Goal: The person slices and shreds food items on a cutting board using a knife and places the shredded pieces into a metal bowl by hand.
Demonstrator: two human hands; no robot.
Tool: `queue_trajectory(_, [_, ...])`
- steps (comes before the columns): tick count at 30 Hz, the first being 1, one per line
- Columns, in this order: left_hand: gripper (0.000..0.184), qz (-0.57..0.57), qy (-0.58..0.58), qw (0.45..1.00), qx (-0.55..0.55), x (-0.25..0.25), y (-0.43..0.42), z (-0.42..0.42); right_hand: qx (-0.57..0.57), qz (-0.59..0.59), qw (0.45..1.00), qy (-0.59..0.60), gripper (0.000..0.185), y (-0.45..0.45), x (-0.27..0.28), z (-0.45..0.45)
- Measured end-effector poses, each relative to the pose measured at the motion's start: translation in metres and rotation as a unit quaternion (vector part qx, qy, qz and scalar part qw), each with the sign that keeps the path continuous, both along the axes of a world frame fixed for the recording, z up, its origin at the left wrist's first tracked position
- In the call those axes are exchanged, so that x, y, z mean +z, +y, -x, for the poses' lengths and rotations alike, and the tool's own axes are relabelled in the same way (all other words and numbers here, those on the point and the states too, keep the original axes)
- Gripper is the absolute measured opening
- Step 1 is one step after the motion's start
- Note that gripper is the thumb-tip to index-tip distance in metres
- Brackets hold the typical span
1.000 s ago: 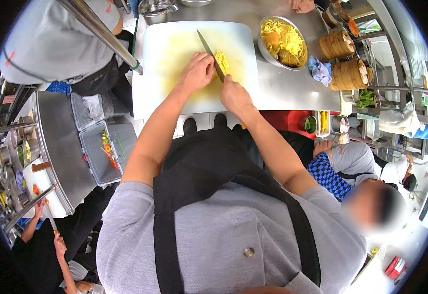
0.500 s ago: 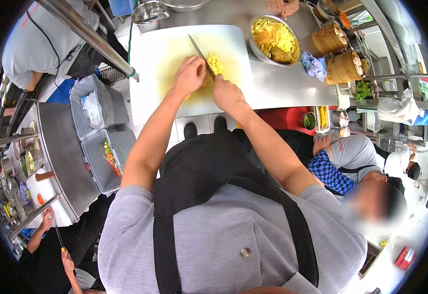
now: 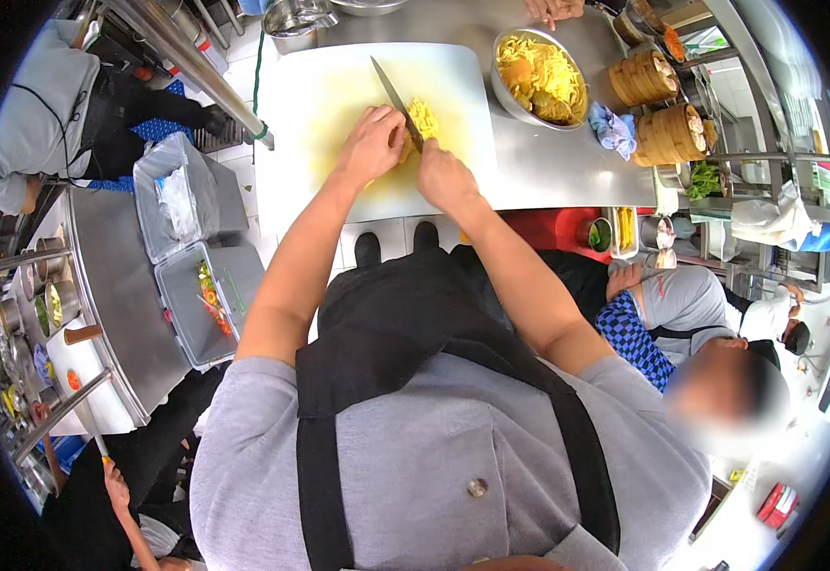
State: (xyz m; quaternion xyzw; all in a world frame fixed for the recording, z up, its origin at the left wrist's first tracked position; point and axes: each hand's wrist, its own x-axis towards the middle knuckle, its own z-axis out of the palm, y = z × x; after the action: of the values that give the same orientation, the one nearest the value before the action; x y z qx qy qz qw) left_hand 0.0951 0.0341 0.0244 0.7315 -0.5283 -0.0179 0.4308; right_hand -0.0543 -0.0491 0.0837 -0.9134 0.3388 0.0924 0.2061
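Note:
My right hand grips the handle of a long kitchen knife, its blade pointing away from me and a little to the left. Curled fingers of my left hand press on a piece of yellow food, mostly hidden beneath them, just left of the blade. A small pile of thin yellow strips lies right of the knife. All of this is on a white cutting board with yellow stains. Beyond its right edge stands a metal bowl full of yellow strips.
Bamboo steamers and a crumpled blue cloth are at the right of the steel counter. A co-worker's hands rest at the far edge. Plastic bins stand to my left. Other people work on both sides.
My hands stay at nearly the same spot on the board, with the view slightly shifted. The person at upper left has moved, and the lower-left co-worker's hand by the orange piece is out of sight.

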Motion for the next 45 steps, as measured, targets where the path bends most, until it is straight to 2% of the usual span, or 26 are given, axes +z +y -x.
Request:
queue_trajectory(2, [0.009, -0.008, -0.001, 1.0, -0.006, 0.0, 0.003, 0.0, 0.025, 0.002, 0.999, 0.02, 0.023, -0.004, 0.023, -0.016])
queue_trajectory(6, [0.011, 0.002, 0.006, 1.0, -0.013, -0.001, 0.001, -0.003, 0.028, -0.013, 0.998, 0.056, 0.026, 0.009, 0.046, 0.012])
queue_trajectory(9, [0.011, 0.009, 0.006, 1.0, -0.012, -0.006, -0.001, -0.003, 0.016, -0.009, 0.999, 0.028, 0.027, 0.009, 0.003, 0.008])
queue_trajectory(11, [0.011, 0.008, 0.009, 1.0, -0.011, -0.001, 0.0, -0.002, 0.016, 0.02, 1.0, 0.002, 0.027, 0.004, 0.0, -0.006])
queue_trajectory(15, [0.009, -0.002, 0.002, 1.0, -0.006, -0.003, 0.003, -0.003, 0.051, -0.003, 0.998, 0.04, 0.027, 0.006, 0.056, 0.002])
queue_trajectory(20, [0.011, -0.003, 0.013, 1.0, -0.004, -0.003, 0.003, -0.002, 0.016, 0.035, 0.999, 0.023, 0.022, 0.012, -0.007, 0.007])
queue_trajectory(22, [0.013, -0.02, 0.015, 1.0, -0.005, -0.003, 0.006, 0.0, 0.03, 0.043, 0.998, -0.022, 0.021, 0.003, 0.001, -0.009])
queue_trajectory(24, [0.012, -0.005, 0.013, 1.0, 0.0, 0.001, 0.007, -0.001, 0.055, 0.051, 0.997, -0.01, 0.021, 0.001, 0.027, -0.006])
queue_trajectory(26, [0.012, -0.003, 0.015, 1.0, 0.003, -0.001, 0.006, -0.001, 0.032, -0.003, 0.999, 0.035, 0.021, 0.015, 0.052, 0.011])
queue_trajectory(29, [0.012, -0.001, 0.019, 1.0, 0.005, -0.005, 0.005, -0.004, 0.012, -0.003, 1.0, 0.02, 0.023, 0.017, 0.006, 0.011])
queue_trajectory(32, [0.013, -0.004, 0.03, 1.0, 0.002, -0.005, 0.004, -0.005, 0.004, 0.006, 1.0, 0.001, 0.023, 0.01, 0.009, -0.005])
queue_trajectory(35, [0.012, -0.001, 0.037, 0.999, 0.0, -0.003, 0.006, -0.006, 0.057, 0.004, 0.998, 0.033, 0.023, 0.007, 0.043, 0.001])
queue_trajectory(37, [0.011, 0.001, 0.037, 0.999, 0.005, -0.003, 0.007, -0.007, 0.033, 0.004, 0.999, 0.036, 0.023, 0.023, 0.032, 0.014])
queue_trajectory(39, [0.011, -0.006, 0.037, 0.999, -0.002, -0.004, 0.008, -0.006, 0.002, 0.009, 1.0, 0.022, 0.023, 0.025, -0.004, 0.016])
queue_trajectory(41, [0.01, -0.014, 0.036, 0.999, -0.005, -0.003, 0.009, -0.007, 0.012, 0.016, 1.0, 0.002, 0.022, 0.016, -0.004, -0.001])
queue_trajectory(43, [0.01, -0.021, 0.033, 0.999, -0.011, -0.001, 0.011, -0.005, 0.021, 0.023, 0.999, -0.02, 0.022, 0.015, 0.015, -0.004])
queue_trajectory(45, [0.008, -0.008, 0.045, 0.999, -0.001, 0.003, 0.015, -0.007, 0.059, 0.01, 0.998, 0.025, 0.022, 0.015, 0.043, -0.001])
